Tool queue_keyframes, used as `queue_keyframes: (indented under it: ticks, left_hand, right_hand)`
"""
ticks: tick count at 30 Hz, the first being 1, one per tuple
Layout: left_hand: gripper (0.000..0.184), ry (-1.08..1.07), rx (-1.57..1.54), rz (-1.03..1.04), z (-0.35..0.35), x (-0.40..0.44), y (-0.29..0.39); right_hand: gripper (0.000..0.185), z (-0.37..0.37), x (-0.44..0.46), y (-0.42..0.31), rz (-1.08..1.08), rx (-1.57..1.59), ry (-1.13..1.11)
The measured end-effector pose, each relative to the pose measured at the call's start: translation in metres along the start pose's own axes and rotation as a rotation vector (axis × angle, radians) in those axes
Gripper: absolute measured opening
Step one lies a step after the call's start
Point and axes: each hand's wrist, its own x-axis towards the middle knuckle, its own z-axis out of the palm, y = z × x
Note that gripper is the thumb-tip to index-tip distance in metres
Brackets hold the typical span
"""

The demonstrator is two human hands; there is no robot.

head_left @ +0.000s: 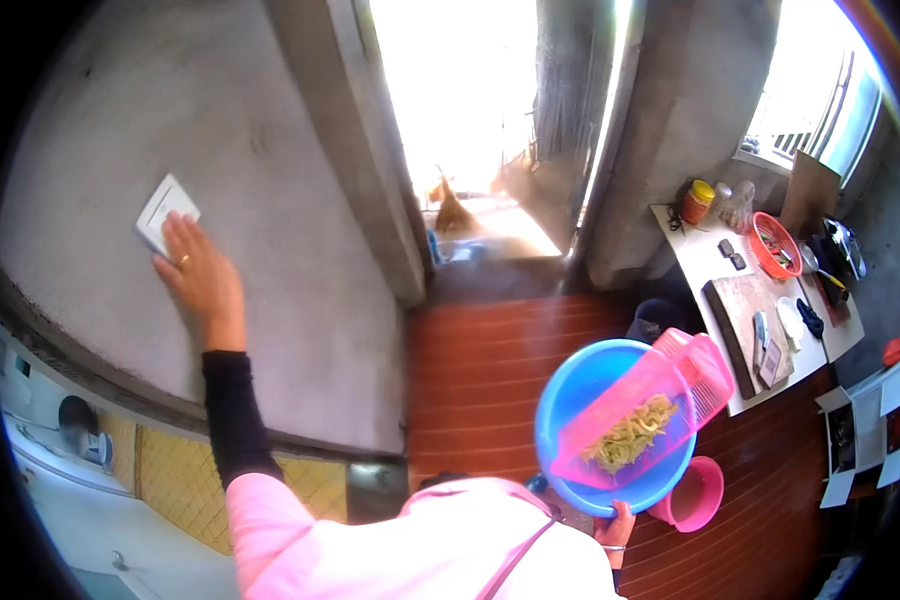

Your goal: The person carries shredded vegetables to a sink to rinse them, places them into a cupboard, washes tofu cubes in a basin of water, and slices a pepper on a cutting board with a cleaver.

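Observation:
My left hand (202, 272) is raised to the grey wall, its fingers stretched out and the fingertips over the lower edge of a white wall switch (160, 212). My right hand (615, 524) grips the near rim of a blue basin (560, 400). Across that basin lies a pink plastic strainer basket (708, 375), tilted, with its far end past the rim. Pale yellow-green shredded vegetable (630, 432) sits in the strainer. Most of my right fingers are hidden under the basin.
A pink bucket (708, 497) stands on the red-brown floor beside the basin. On the right, a white table (692, 255) bears a chopping board (735, 290), a red basket (760, 232) and jars. Ahead is a bright open doorway (460, 90) with a broom (454, 215).

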Motion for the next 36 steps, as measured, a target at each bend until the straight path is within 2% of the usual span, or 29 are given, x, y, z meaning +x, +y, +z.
queue_keyframes:
  ticks: [1, 2, 4, 7, 8, 9, 10, 11, 13, 15, 17, 18, 19, 21, 22, 23, 24, 25, 26, 27, 29, 30, 32, 33, 35, 36]
  left_hand:
    - [0.051, 0.009, 0.027, -0.001, 0.017, -0.012, -0.006]
    - [0.050, 0.058, 0.217, -0.012, 0.050, -0.022, -0.008]
    - [0.049, 0.022, 0.216, -0.002, 0.080, -0.059, -0.005]
    - [0.050, 0.011, 0.301, -0.011, 0.126, -0.105, -0.009]
    - [0.050, 0.022, 0.541, -0.012, 0.156, -0.119, -0.011]
    - [0.051, -0.041, 0.469, -0.036, 0.156, -0.141, -0.004]
    - [0.051, -0.101, 0.398, -0.064, 0.156, -0.163, 0.002]
    - [0.052, -0.213, 0.020, -0.107, 0.123, -0.172, 0.000]
    - [0.053, -0.343, -0.098, -0.088, 0.128, -0.217, 0.014]
    - [0.055, -0.532, -0.269, -0.062, 0.141, -0.261, 0.032]
    - [0.047, -0.455, -0.586, 0.072, 0.257, -0.325, 0.053]
    - [0.038, -0.641, -0.769, 0.105, 0.237, -0.313, 0.039]
    - [0.030, -0.837, -0.963, 0.139, 0.222, -0.336, 0.062]
    - [0.022, -0.920, -1.277, 0.272, 0.202, -0.389, 0.115]
    - [0.021, -0.914, -1.405, 0.361, 0.170, -0.409, 0.139]
    - [0.021, -1.065, -1.603, 0.309, 0.153, -0.433, 0.168]
    - [0.018, -1.169, -1.662, 0.351, 0.135, -0.452, 0.197]
    - [0.026, -1.429, -1.647, 0.217, 0.080, -0.447, 0.198]
    - [0.047, -1.551, -1.783, 0.239, 0.093, -0.480, 0.246]
    - [0.054, -1.692, -1.875, 0.369, 0.070, -0.490, 0.279]
    - [0.071, -1.982, -2.038, 0.401, 0.028, -0.513, 0.340]
    - [0.076, -2.145, -2.096, 0.403, 0.004, -0.523, 0.365]
    - [0.059, -2.377, -2.274, 0.484, -0.043, -0.531, 0.383]
    - [0.059, -2.394, -2.259, 0.527, -0.051, -0.544, 0.404]
    - [0.048, -2.454, -2.383, 0.496, -0.059, -0.563, 0.452]
    - [0.042, -2.545, -2.366, 0.351, -0.058, -0.574, 0.470]
  right_hand:
    - [0.023, 0.004, 0.001, -0.004, 0.012, 0.025, 0.049]
    - [0.023, -0.003, 0.009, -0.002, 0.006, 0.031, 0.055]
    - [0.029, -0.029, 0.046, 0.006, 0.023, -0.045, -0.107]
    - [0.025, -0.052, 0.084, 0.025, 0.034, -0.092, 0.011]
    - [0.023, -0.057, 0.094, 0.030, 0.020, -0.115, -0.026]
    - [0.020, -0.063, 0.106, 0.038, 0.004, -0.142, -0.068]
    - [0.019, -0.077, 0.126, 0.056, -0.221, -0.309, -0.156]
    - [0.014, -0.069, 0.126, 0.055, -0.133, -0.240, -0.145]
    - [0.008, -0.055, 0.125, 0.051, 0.037, -0.095, -0.102]
    - [0.008, -0.070, 0.160, 0.066, 0.023, -0.121, -0.184]
    - [0.009, -0.063, 0.161, 0.065, 0.009, -0.124, -0.160]
    - [0.010, -0.047, 0.139, 0.047, 0.011, -0.116, -0.132]
    - [0.010, -0.050, 0.153, 0.052, -0.002, -0.116, -0.133]
    - [0.021, -0.055, 0.183, 0.059, -0.057, -0.068, -0.182]
    - [0.021, -0.057, 0.194, 0.064, -0.076, -0.062, -0.182]
    - [0.024, -0.059, 0.203, 0.069, -0.066, -0.044, -0.187]
    - [0.028, -0.061, 0.213, 0.074, -0.058, -0.024, -0.191]
    - [0.028, -0.057, 0.209, 0.064, -0.076, -0.015, -0.188]
    - [0.027, -0.059, 0.221, 0.065, -0.075, -0.022, -0.203]
    - [0.025, -0.061, 0.233, 0.070, -0.069, -0.024, -0.217]
    - [0.024, -0.063, 0.261, 0.089, -0.075, 0.003, -0.218]
    - [0.024, -0.064, 0.276, 0.100, -0.259, -0.147, -0.270]
    - [0.028, -0.082, 0.283, 0.106, -0.119, -0.007, -0.277]
    - [0.030, -0.080, 0.291, 0.112, -0.115, 0.005, -0.229]
    - [0.031, -0.079, 0.305, 0.112, -0.157, -0.043, -0.214]
    - [0.031, -0.086, 0.319, 0.121, -0.179, -0.030, -0.210]
